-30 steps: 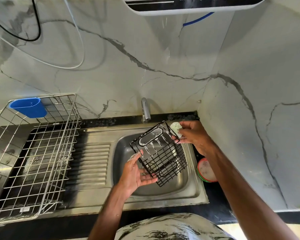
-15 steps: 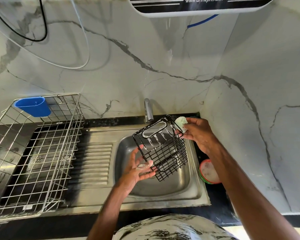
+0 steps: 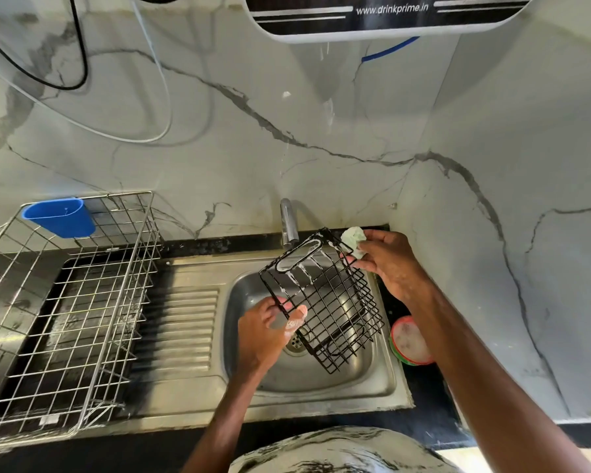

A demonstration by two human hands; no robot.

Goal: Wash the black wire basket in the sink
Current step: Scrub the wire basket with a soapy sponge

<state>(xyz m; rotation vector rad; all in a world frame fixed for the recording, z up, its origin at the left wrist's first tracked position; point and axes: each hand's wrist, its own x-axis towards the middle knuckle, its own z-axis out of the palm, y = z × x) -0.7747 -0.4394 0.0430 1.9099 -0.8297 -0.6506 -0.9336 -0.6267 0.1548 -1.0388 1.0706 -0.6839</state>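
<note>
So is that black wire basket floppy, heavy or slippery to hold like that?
Probably stiff: the black wire basket keeps its boxy shape with the left hand gripping its lower edge. Likely light: it is open mesh, held tilted above the sink. Perhaps slippery: white suds cling to its wires, near the right hand pinching a pale green scrub pad.

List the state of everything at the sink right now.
basket: tilted, soapy, held over the sink.
left hand: grips the basket's lower edge.
right hand: pinches a sponge at the basket's top corner.
tap: no water visible.
rack: upright beside the sink, blue cup hung on it.
</note>
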